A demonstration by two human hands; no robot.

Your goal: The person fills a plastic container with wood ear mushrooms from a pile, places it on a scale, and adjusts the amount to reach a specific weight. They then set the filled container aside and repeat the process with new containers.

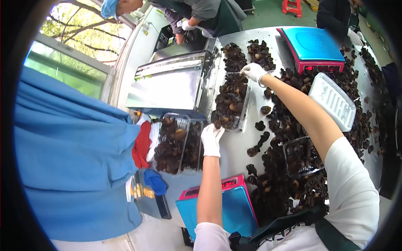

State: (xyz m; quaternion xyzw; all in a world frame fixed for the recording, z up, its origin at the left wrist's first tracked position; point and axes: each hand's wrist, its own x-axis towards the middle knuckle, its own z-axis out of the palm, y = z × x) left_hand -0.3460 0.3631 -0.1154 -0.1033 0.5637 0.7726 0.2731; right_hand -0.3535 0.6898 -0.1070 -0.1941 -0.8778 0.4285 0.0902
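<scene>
My white-gloved left hand is at the near end of a clear tray filled with dark, curled mushroom pieces. Its fingertips are pinched at a small dark piece by the tray's edge. My right hand, also gloved, reaches across to the tray's far end. Its fingers are closed at the rim, and what they hold is too small to make out. Two more filled trays stand left of my left hand.
Loose mushroom pieces cover the right side. A blue-topped scale stands behind, another in front. An empty white tray lies on the heap. A wrapping machine is at left. Two people work beyond.
</scene>
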